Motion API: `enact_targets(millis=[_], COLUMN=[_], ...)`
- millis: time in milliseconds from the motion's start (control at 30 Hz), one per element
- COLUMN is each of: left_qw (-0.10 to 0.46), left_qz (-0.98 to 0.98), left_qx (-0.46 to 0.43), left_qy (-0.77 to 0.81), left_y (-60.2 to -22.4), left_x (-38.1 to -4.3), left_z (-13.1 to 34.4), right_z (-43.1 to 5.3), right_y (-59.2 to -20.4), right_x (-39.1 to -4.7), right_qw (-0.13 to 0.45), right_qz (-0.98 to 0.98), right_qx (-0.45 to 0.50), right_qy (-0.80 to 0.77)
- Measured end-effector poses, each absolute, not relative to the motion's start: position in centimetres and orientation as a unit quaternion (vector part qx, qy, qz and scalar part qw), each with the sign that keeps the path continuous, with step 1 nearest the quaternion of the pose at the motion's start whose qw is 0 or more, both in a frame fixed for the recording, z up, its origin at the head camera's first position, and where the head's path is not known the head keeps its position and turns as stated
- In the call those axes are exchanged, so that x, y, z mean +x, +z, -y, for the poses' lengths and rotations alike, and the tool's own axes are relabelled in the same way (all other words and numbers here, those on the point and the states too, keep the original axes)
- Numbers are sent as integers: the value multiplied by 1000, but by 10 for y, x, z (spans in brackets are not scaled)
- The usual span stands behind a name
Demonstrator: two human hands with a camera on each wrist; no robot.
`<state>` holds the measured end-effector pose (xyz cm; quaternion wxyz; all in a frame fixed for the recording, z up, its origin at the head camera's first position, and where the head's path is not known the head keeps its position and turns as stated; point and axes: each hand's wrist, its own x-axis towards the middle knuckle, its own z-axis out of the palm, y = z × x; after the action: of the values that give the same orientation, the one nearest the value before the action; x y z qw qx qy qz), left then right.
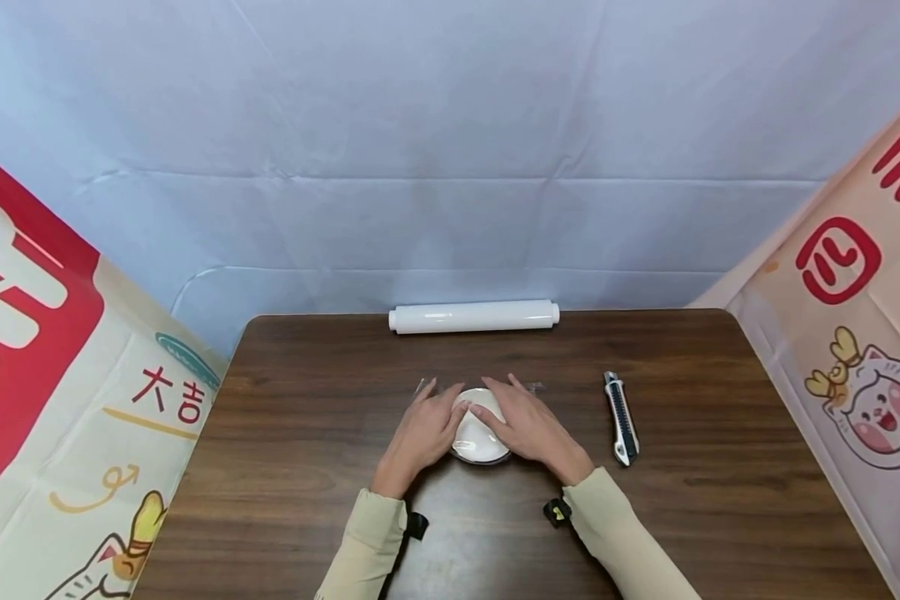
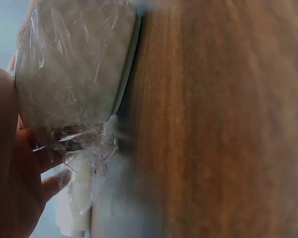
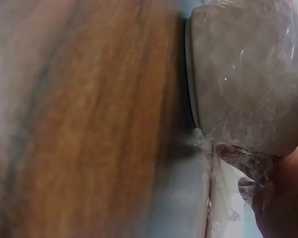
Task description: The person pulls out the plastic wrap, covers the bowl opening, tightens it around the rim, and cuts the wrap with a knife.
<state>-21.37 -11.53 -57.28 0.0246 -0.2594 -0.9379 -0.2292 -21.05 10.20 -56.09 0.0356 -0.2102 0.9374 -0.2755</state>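
Note:
A small white bowl (image 1: 482, 442), wrapped in clear cling film, stands upright on the wooden table between both hands. In the left wrist view the film (image 2: 92, 144) lies wrinkled over the bowl's side and bunches at its far end. My left hand (image 1: 422, 433) rests along the bowl's left side, thumb over the top and fingers stretched forward. Opposite it, my right hand (image 1: 531, 423) touches the right side, its thumb also on the covered top. Loose film (image 3: 238, 158) gathers by the right fingers in the right wrist view.
A white roll of cling film (image 1: 474, 317) lies along the table's back edge. To the right of the hands is a utility knife (image 1: 621, 418) with a white-and-black handle. A pale cloth (image 1: 435, 167) hangs behind the wooden table (image 1: 300, 467), with printed cloths at both sides.

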Motion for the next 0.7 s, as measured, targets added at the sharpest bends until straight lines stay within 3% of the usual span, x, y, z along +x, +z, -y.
enact_targets(millis=[267,700], left_qw=[31,36], left_qz=[939,945], left_qx=[-236,-221], left_qy=[-247,-240], left_y=[-575,-572], left_x=[-213,-216], left_z=[115,113], right_z=[-103,-98], right_y=[-563,-565], right_x=[-207,-206], right_qw=[28,-73], right_qz=[-941,-956], right_qx=[-179,-164], right_qy=[-287,-233])
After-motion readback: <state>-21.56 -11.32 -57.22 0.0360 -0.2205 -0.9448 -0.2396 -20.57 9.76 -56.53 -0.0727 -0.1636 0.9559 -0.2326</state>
